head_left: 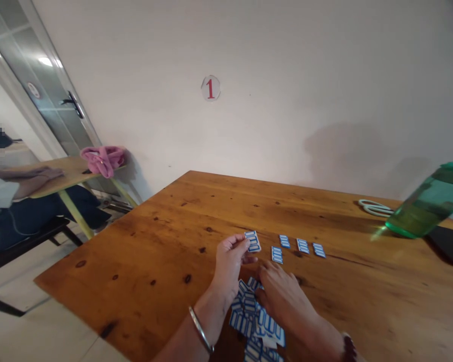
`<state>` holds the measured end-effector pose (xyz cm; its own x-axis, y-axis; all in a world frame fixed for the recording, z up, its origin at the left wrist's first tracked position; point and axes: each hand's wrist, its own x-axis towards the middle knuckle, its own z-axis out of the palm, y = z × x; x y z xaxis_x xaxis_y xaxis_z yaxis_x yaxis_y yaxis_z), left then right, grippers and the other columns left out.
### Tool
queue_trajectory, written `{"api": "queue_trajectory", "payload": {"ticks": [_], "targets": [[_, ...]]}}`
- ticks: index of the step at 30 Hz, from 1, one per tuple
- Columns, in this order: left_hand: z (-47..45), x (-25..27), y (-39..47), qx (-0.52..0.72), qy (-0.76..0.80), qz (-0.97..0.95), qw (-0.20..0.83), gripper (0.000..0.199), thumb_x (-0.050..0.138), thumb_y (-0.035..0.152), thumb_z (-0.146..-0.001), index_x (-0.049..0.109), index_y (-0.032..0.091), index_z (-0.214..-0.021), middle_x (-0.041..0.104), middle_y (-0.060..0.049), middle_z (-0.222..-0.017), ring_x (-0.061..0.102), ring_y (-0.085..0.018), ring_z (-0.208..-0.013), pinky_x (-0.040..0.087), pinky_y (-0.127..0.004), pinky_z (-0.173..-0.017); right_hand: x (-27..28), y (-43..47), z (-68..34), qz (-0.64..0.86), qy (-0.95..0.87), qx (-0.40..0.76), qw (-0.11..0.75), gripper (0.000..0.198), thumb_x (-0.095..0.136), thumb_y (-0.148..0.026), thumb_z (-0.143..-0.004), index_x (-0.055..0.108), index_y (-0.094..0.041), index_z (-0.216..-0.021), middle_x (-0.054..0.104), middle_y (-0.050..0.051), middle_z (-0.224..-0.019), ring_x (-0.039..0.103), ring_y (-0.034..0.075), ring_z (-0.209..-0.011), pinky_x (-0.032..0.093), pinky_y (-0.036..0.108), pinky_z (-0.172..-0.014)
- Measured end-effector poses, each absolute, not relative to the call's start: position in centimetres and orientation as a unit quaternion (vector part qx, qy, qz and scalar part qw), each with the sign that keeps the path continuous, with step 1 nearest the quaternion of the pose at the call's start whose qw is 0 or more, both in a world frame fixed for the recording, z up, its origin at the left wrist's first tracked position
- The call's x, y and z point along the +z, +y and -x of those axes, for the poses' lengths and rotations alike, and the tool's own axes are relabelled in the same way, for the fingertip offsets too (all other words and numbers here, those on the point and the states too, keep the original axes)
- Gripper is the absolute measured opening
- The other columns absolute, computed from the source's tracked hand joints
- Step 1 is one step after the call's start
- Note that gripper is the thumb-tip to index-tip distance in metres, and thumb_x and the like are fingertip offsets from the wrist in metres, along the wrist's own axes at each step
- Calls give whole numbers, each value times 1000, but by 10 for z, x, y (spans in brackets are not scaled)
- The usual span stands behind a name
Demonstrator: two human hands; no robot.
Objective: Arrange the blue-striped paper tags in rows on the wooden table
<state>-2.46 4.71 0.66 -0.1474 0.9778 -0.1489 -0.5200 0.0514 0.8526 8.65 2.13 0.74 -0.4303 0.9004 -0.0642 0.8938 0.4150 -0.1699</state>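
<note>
Between the thumb and fingers of my left hand (pixel 232 259) is a small blue-and-white card (pixel 253 243), raised above the wooden table (pixel 166 251). My right hand (pixel 283 289) is low over the upper edge of a loose pile of similar cards (pixel 245 322), back of the hand up. Its fingers are curled downward and the thumb side touches the pile; the fingertips are hidden. Beyond my hands, several single cards lie apart on the wood, among them one nearest card (pixel 277 255) and one farthest right (pixel 319 250).
A green translucent bottle (pixel 430 201) stands at the right, with a coiled white cable (pixel 375 207) and a dark flat object (pixel 449 246) beside it. At the left, a person's hands (pixel 41 176) rest on another table bearing a pink cloth item (pixel 103 159). A wall runs behind.
</note>
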Motion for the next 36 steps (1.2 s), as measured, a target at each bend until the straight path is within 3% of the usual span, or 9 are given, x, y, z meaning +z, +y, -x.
{"api": "queue_trajectory", "payload": {"ticks": [8,13,20,23,26,29,36], "targets": [[24,5,47,631,422,-270,592,23,72,27,-55,61,12,-70,63,-3,-65,62,-17,-59,48,-25,-51,5,20,-81,527,-844,93,-18,33,42,-7,-75,57,-6,-105,58,21,-111,51,31,-106,42,40,-81],[24,6,47,632,421,-272,591,21,70,25,-56,60,12,-69,63,-3,-64,62,-17,-60,49,-26,-50,-9,19,-89,549,-819,127,107,24,40,-5,-71,59,-13,-84,65,13,-85,59,25,-83,43,35,-71],[20,6,45,617,430,-287,594,23,72,28,-54,62,12,-68,64,-3,-64,61,-16,-58,48,-26,-51,-21,33,-115,517,-637,427,380,15,55,-21,-64,57,-16,-78,63,2,-66,58,17,-60,43,27,-55],[17,5,43,607,432,-304,594,22,71,28,-55,63,12,-68,64,-4,-63,60,-15,-58,47,-24,-50,-13,32,-118,492,-559,529,407,16,63,-31,-62,57,-15,-65,60,0,-58,55,16,-56,41,25,-51],[15,2,42,595,443,-306,597,17,69,24,-57,64,13,-69,64,-2,-62,59,-14,-55,46,-23,-51,-9,31,-119,482,-499,581,426,21,64,-36,-63,57,-16,-65,55,-2,-54,49,12,-49,36,22,-44],[13,0,41,592,450,-314,590,11,66,19,-59,64,14,-68,66,-2,-63,58,-12,-56,46,-22,-52,-8,31,-122,484,-470,577,461,25,64,-40,-63,55,-17,-60,45,-6,-46,37,8,-41,27,20,-38],[6,-2,37,557,462,-362,588,5,64,18,-61,65,14,-64,65,-2,-59,56,-11,-51,43,-20,-49,1,27,-124,482,-502,551,461,32,64,-48,-61,54,-17,-62,51,-3,-52,42,10,-46,33,22,-44]]}}
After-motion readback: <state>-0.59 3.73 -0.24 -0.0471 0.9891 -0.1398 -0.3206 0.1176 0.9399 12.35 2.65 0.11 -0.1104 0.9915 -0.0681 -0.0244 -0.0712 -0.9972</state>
